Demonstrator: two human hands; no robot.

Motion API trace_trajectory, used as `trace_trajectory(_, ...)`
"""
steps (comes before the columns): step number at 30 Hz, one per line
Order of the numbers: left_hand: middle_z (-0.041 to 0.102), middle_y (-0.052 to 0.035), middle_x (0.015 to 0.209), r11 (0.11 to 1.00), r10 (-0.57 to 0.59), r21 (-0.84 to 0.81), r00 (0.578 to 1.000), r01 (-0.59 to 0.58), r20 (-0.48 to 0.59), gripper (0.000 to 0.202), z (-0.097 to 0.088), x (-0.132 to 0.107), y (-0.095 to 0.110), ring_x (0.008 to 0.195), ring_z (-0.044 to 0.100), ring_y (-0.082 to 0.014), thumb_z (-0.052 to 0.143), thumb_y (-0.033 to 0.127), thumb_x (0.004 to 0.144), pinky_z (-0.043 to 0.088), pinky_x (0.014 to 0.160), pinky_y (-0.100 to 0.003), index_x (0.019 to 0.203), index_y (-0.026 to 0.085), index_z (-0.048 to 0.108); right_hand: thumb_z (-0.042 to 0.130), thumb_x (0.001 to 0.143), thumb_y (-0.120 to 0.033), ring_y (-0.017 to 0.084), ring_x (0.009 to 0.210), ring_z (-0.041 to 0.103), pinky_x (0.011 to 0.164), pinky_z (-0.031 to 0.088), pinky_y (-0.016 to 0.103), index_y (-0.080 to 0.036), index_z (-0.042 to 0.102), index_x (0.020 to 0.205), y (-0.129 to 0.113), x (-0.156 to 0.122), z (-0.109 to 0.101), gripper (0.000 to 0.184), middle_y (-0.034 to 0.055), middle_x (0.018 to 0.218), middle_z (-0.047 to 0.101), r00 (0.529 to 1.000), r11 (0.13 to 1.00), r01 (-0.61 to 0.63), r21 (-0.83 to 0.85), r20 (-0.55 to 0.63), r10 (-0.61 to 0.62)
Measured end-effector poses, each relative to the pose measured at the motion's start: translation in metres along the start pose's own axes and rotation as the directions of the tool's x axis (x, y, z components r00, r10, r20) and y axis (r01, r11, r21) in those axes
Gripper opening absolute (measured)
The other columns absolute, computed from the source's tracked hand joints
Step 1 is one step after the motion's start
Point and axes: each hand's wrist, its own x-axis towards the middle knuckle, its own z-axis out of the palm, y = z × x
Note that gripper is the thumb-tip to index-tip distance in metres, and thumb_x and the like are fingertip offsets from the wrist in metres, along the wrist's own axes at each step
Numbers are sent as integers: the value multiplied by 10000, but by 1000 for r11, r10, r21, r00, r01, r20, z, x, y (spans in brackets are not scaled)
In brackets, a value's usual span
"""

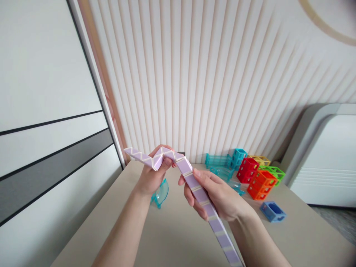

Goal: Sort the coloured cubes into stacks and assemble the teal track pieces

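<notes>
A lilac and white snake puzzle is held up above the table, made of many wedge segments. Its far part bends in a zigzag to a pointed tip at the left, while the near part runs straight down to the bottom edge of the view. My left hand grips the bent section, thumb on top. Around the straight section, just past the bend, my right hand is closed, with the thumb along its upper side and the fingers beneath. The near end lies outside the view.
On the table, a clear teal curved piece lies below my left hand. Teal pieces, a red block, an orange block, green and yellow frames and a blue block stand at right. A ribbed wall rises behind.
</notes>
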Motion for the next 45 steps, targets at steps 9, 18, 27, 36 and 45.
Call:
trace_trajectory(9,747,-83,899,977,10,215,1000,-6,-15,232,9,-11,33,846,695,-241,826,344,765,547,771,-319,918,200,727,564,956,-548,97,546,496,508,389,202,-156,671,873,-15,-25,1,415,1,663,582,974,849,14,-527,-184,-130)
trace_trajectory(18,735,-88,1037,986,-93,133,994,99,-56,492,15,-1,11,906,688,-211,806,306,796,545,806,-307,1252,202,652,475,1004,-496,154,606,557,520,347,238,-211,659,970,-15,-27,7,342,9,686,622,810,406,-198,-892,-382,-445)
trace_trajectory(27,668,-47,941,986,-160,-73,967,148,-199,285,11,9,-1,767,611,-128,771,389,818,499,625,-220,1004,177,727,390,1033,-378,265,988,684,783,495,343,-184,564,1324,-5,-12,-7,391,138,1158,698,763,136,-252,-958,-283,-581)
trace_trajectory(36,698,-55,862,979,-162,116,983,171,-81,282,12,5,8,704,591,-127,789,353,805,466,631,-234,1000,154,742,384,1045,-458,168,607,592,550,347,247,-210,608,1143,-7,-11,4,348,1,693,628,850,261,-186,-947,-289,-442)
trace_trajectory(45,627,-12,718,977,-164,122,982,175,-96,261,26,-2,11,589,497,-94,784,377,811,394,531,-213,946,158,743,443,1029,-454,133,585,521,542,367,225,-216,614,1155,-2,-7,5,319,-14,716,604,793,425,-95,-900,-327,-515)
